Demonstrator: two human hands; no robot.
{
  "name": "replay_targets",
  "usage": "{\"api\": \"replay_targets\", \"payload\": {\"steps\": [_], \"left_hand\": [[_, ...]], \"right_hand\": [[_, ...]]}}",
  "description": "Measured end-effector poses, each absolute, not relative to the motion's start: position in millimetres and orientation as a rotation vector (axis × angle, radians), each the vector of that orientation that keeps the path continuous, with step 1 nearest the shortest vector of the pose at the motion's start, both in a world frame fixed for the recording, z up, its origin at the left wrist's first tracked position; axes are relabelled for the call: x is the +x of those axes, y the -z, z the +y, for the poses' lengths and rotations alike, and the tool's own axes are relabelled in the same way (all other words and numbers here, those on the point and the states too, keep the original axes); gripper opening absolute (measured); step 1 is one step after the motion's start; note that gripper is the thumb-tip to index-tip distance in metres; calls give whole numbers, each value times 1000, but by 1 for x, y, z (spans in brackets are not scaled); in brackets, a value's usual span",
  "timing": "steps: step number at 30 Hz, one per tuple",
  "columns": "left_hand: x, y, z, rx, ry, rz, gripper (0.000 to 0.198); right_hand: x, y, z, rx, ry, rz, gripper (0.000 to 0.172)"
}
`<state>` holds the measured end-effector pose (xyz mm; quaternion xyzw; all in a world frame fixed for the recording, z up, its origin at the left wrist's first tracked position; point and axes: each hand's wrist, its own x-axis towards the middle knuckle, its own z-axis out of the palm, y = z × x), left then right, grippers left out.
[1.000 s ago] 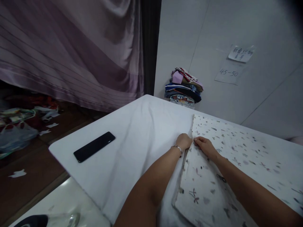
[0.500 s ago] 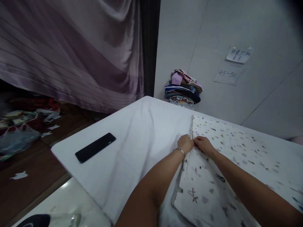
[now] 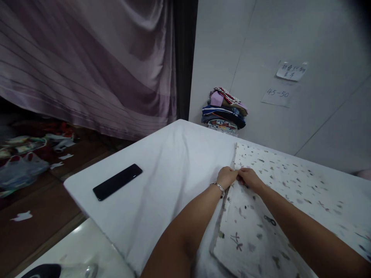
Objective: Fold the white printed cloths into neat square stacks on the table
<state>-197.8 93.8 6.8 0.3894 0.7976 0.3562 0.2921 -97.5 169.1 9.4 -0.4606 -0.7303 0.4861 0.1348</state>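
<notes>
A white cloth (image 3: 278, 170) printed with small brown and grey motifs lies over the right part of the white-covered table (image 3: 156, 193). My left hand (image 3: 227, 177), with a silver bracelet (image 3: 218, 187) at its wrist, is closed on the cloth's left edge. Right beside it, my right hand (image 3: 249, 178) pinches the same edge, and the fingers of both hands meet there. The fabric is slightly raised and creased under them. My fingertips are partly hidden by the hands themselves.
A black phone (image 3: 117, 182) lies at the table's left. Behind the far edge, a stack of folded fabrics (image 3: 224, 110) stands by the wall, which bears handwritten paper signs (image 3: 276, 94). A curtain (image 3: 116, 69) hangs left. A plastic bag (image 3: 24, 168) and scraps lie on the floor.
Both hands keep their hold on the cloth's edge, and my left hand has shifted very slightly, its fingers now closer against the right hand. The cloth lies nearly as before.
</notes>
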Motion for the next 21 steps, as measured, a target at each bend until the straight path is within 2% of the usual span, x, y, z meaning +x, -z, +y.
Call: {"api": "replay_targets", "payload": {"steps": [10, 14, 21], "left_hand": [[-171, -19, 88, 1227, -922, 2255, 25], [-181, -16, 90, 1209, -936, 2205, 27], [-209, -7, 108, 1238, -787, 2333, 24]], "right_hand": [[-95, -23, 175, -1403, -1597, -2005, 27], [-91, -22, 179, -1433, -1593, -2001, 23], [-90, -19, 177, -1443, -1538, -1975, 26]]}}
